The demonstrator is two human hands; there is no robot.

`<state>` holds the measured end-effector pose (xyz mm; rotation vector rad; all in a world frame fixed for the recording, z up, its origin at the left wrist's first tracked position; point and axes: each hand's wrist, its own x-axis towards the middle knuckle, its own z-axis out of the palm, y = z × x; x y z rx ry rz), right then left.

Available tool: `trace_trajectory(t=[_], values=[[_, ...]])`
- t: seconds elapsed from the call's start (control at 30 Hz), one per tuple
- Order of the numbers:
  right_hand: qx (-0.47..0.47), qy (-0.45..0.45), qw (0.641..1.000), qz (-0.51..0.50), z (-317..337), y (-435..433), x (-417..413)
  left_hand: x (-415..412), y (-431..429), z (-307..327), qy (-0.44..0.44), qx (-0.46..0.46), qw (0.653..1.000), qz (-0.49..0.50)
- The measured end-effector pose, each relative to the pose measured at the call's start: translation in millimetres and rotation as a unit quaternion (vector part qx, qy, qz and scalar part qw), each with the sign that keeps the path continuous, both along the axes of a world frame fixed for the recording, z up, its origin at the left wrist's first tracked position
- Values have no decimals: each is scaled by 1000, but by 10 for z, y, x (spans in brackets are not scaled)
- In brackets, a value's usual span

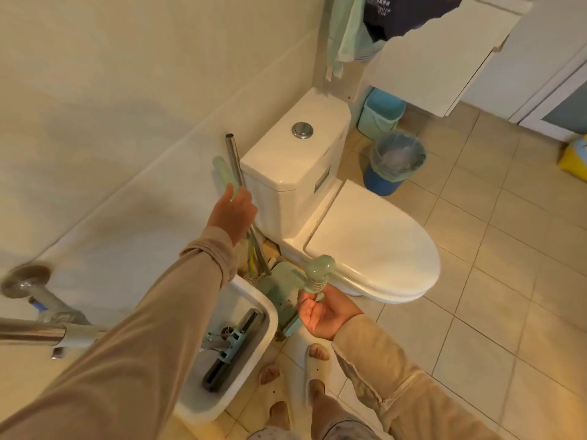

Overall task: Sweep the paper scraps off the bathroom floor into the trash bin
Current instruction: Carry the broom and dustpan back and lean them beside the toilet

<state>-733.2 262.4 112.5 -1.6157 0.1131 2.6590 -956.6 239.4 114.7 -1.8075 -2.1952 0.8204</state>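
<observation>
My left hand (233,212) reaches to the gap between the wall and the toilet tank and closes around a pale green broom handle (222,171), which leans beside a bare metal pole (233,154). My right hand (327,314), palm up, grips the ribbed neck of a green dustpan handle (320,269). The green dustpan (279,293) stands on the floor beside the toilet base. A blue trash bin (397,160) lined with a pale bag stands to the right of the tank. I see no paper scraps on the tiles in view.
The white toilet (365,242) has its lid down. A white mop basin (241,360) holding a dark mop head sits by my feet in slippers. A teal bin (381,112) stands behind the blue one. A metal faucet (35,328) juts in at left.
</observation>
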Motion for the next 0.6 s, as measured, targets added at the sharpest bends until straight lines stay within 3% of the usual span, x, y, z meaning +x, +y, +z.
trace_trajectory(t=[0.23, 0.37, 0.6], values=[[-16, 19, 997, 70, 35, 213, -270, 54, -45, 18, -93, 56, 992, 65], [-19, 43, 993, 106, 81, 291, -461, 240, -236, -11, -166, 118, 965, 163], [-62, 55, 996, 27, 321, 365, -1056, 419, -439, -55, -260, 129, 906, 308]])
